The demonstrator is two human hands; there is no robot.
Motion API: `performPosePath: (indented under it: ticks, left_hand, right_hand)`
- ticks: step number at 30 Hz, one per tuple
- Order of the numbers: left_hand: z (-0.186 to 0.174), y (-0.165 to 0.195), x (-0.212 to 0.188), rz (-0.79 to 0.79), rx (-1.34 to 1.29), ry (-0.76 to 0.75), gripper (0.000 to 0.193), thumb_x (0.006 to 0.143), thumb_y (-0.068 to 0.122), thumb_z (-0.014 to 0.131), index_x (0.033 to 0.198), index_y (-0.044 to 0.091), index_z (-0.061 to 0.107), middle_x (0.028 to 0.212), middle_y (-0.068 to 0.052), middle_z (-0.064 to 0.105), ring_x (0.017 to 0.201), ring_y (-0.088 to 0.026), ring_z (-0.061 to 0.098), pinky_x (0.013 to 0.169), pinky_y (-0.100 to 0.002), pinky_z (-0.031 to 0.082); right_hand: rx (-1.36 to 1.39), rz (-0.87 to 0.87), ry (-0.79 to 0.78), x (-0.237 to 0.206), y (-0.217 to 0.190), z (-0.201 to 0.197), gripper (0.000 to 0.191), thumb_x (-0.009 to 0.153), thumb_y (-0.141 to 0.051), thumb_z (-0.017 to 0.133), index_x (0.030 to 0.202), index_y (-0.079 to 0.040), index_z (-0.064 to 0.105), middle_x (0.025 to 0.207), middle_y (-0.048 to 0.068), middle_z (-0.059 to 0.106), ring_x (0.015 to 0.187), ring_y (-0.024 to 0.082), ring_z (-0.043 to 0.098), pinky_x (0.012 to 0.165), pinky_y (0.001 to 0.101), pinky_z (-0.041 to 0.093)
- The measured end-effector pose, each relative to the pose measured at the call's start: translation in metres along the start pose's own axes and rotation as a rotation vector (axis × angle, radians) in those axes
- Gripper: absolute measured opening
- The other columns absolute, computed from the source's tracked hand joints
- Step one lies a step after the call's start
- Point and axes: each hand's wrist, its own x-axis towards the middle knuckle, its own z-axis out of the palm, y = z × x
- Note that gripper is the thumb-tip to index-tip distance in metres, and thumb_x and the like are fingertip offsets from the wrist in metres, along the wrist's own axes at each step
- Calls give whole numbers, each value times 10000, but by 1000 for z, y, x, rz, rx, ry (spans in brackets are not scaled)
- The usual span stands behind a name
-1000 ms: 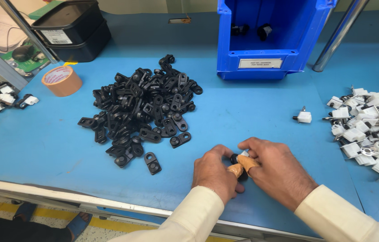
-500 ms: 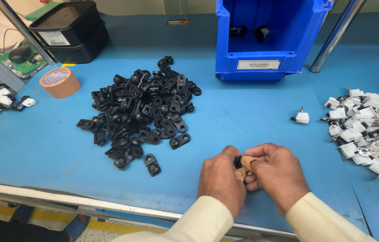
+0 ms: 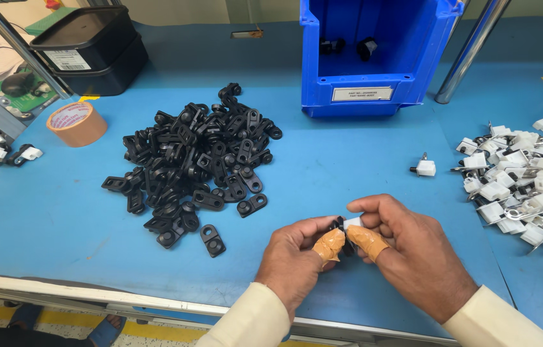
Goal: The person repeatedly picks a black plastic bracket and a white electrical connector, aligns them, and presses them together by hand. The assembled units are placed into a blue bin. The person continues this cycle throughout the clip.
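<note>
Both hands meet low over the blue desk (image 3: pixel 348 160), left hand (image 3: pixel 297 257) and right hand (image 3: pixel 412 254) pinched shut together on a small black-and-white part (image 3: pixel 346 225), thumbs wrapped in tan tape. Just left sits the pile of black clips (image 3: pixel 197 157); white pieces (image 3: pixel 528 186) heap off right, blue bin (image 3: pixel 374 58) behind.

We see small black clip (image 3: pixel 337 225) and white part (image 3: pixel 352 222) pressed together, pinched between our taped thumbs, held just above tabletop (image 3: pixel 323 173) near front edge. Clip mostly hidden by fingers; white part on its right, top face showing. Exact fit unclear.
</note>
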Motion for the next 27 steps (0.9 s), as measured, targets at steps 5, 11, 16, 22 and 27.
performPosePath:
  ticks: [5,11,16,22,27]
  left_hand:
    - [-2,-4,3,184,7,-91,328,918,3,666,1236,39,738,998,-33,773,833,-83,680,741,-239,584]
    - [-6,-2,5,320,100,-168,380,901,-32,631,1270,15,710,1047,-53,781,906,-70,706,797,-214,582]
    - [1,2,4,109,-55,-200,382,974,107,608,1346,49,673,1076,-29,742,929,-76,679,804,-246,589]
    - [5,7,-5,-46,-240,-177,409,954,113,633,1354,79,554,1138,-41,724,997,-120,669,932,-290,573]
    - [5,9,-8,-91,-469,-208,358,926,30,579,1282,69,554,1172,-89,683,1042,-175,690,992,-334,581]
  right_hand:
    - [181,66,-20,1,-1,0,235,883,-74,673,1110,-14,690,823,98,742,663,134,689,580,303,600]
    - [337,217,-7,5,5,-1,200,893,-58,659,1067,32,696,816,114,722,635,169,674,555,319,577]
    - [286,136,49,5,3,2,240,881,-73,701,1108,5,691,816,96,737,646,158,679,569,308,582]
    - [-131,-77,181,-4,-3,5,414,790,-80,786,1192,-97,692,888,52,778,797,125,766,671,264,629]
    - [-115,-23,197,-8,4,8,385,772,-106,820,1140,-100,708,914,44,756,813,141,743,630,287,629]
